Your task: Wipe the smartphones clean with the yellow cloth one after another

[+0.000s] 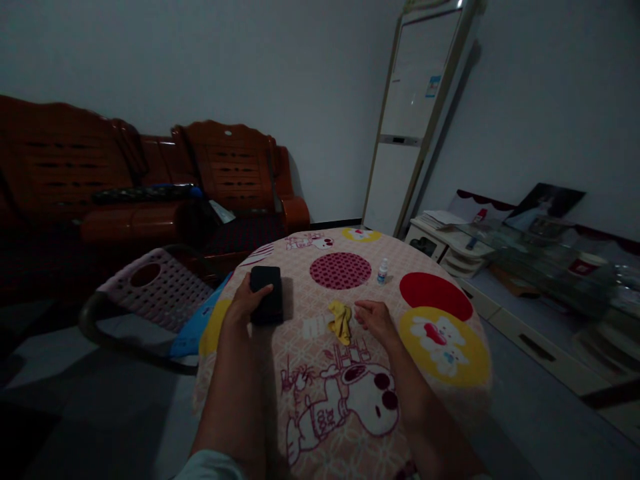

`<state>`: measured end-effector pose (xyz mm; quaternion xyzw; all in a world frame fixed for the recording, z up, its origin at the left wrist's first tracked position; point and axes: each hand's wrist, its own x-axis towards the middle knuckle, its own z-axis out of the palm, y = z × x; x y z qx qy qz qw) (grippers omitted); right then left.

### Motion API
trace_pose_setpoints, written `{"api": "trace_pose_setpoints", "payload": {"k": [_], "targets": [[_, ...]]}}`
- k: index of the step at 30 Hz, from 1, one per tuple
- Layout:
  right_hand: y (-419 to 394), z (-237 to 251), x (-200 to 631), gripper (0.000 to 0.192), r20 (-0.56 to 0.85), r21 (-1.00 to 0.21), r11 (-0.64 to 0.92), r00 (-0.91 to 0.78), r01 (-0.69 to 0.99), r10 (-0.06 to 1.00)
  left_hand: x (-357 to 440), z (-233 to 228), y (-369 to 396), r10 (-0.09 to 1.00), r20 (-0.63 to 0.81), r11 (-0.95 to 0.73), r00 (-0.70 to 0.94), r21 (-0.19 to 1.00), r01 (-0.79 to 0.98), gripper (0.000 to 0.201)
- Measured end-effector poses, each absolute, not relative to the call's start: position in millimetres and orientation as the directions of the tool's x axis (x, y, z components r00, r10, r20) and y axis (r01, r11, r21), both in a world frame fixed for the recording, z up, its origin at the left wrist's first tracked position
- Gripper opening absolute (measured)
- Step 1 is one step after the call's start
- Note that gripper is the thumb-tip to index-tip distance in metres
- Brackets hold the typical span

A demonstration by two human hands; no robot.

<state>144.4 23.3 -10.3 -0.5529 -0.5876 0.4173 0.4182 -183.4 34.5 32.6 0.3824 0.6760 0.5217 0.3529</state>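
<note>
On the left side of the round table, my left hand (pixel 243 301) grips a dark rectangular case (pixel 267 297), thumb across its top face and fingers hidden at its side. The case rests on or just above the tablecloth. A crumpled yellow cloth (pixel 341 321) lies near the table's middle. Just to its right is my right hand (pixel 375 319), fingers loosely bent and slightly apart, with nothing visible in them. The fingertips appear a little short of the cloth. Farther back, a small white bottle (pixel 383 271) with a blue label stands upright.
A patterned tablecloth (pixel 310 360) covers the table. To the left stands a woven chair (pixel 155 287) with a blue item on it. Wooden sofas (pixel 230 167) line the wall. A tall white air conditioner (pixel 400 133) stands behind, and a low cabinet with a glass top (pixel 540 253) is at right.
</note>
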Motion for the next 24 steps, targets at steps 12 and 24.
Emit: {"api": "trace_pose_setpoints", "payload": {"k": [12, 24], "targets": [[10, -6, 121, 0.034, 0.247, -0.762, 0.265, -0.113, 0.591, 0.962, -188, 23, 48, 0.941, 0.019, 0.273, -0.339, 0.549, 0.79, 0.053], [-3, -16, 101, 0.035, 0.293, -0.393, 0.38, -0.278, 0.837, 0.915, -101, 23, 34, 0.977, 0.143, 0.128, -0.158, 0.204, 0.971, 0.049]]}}
